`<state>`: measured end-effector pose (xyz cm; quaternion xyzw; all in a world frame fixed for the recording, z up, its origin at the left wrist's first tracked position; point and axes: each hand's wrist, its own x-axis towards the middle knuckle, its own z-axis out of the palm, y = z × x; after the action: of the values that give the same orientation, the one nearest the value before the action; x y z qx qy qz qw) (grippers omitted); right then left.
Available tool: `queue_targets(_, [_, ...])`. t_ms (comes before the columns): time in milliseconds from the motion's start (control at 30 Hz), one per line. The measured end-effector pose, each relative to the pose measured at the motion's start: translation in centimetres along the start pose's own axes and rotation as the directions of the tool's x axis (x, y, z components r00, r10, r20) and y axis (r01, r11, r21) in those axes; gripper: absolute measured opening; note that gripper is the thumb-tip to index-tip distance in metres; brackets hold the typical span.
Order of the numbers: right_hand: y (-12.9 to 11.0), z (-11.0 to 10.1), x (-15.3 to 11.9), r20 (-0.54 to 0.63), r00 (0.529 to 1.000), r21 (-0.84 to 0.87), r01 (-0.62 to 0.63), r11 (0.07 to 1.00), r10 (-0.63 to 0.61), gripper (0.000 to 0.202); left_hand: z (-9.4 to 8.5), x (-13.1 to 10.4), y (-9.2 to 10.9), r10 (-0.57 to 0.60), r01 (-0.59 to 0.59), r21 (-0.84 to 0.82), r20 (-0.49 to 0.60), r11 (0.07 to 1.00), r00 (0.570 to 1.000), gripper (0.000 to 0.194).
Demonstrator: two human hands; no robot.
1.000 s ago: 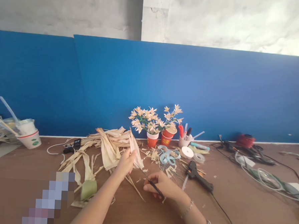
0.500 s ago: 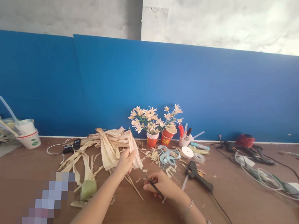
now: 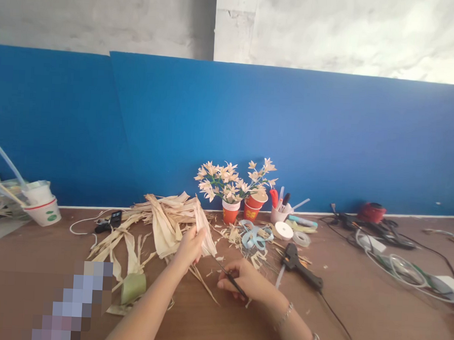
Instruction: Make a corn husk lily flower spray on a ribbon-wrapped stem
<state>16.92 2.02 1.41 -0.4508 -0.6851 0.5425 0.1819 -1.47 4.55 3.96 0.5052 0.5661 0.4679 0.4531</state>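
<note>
Pinched in my left hand [image 3: 191, 245] is a pale dried husk piece [image 3: 205, 232], which stands up over the table. My right hand [image 3: 240, 280] is closed around a dark, thin-bladed tool [image 3: 233, 281] that looks like scissors; its tip points up and left toward the lower edge of the husk. A heap of dried husks [image 3: 165, 227] lies behind and left of my left hand. Beyond the hands, cream flowers [image 3: 222, 177] stand in a red paper cup [image 3: 231, 212], and a second red cup [image 3: 252, 210] is beside it.
Right of my right hand lies a black glue gun [image 3: 301, 268] with its cord. Blue ribbon [image 3: 254, 236], a white roll [image 3: 283, 231] and a pen cup [image 3: 279, 214] sit behind. A green roll [image 3: 133, 288] is at left, white cups [image 3: 44, 211] farther left, cables [image 3: 408, 271] at right.
</note>
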Motion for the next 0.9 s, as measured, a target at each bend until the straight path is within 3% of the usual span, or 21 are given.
queue_targets(367, [-0.5,-0.2,-0.3,0.013,0.999,0.005,0.048,0.999,-0.048,0.040,-0.2,0.0,0.3,0.051,-0.053,-0.158,-0.017,0.986,0.999,0.031])
queue_targets(633, [-1.5,-0.3,-0.7,0.021,0.997,0.040,0.068,0.997,-0.069,0.042,-0.6,0.1,0.5,0.059,-0.067,-0.117,-0.069,0.991,0.996,0.030])
queue_targets(800, [-1.6,-0.4,-0.6,0.017,0.998,0.043,0.061,0.997,-0.062,0.043,-0.9,0.4,0.4,-0.001,-0.005,-0.129,-0.044,0.992,0.999,0.034])
queue_targets(900, [-1.5,-0.3,-0.5,0.003,0.998,0.047,0.058,0.997,-0.058,0.042,-0.9,0.5,0.2,0.032,-0.038,-0.144,-0.049,0.989,0.998,0.035])
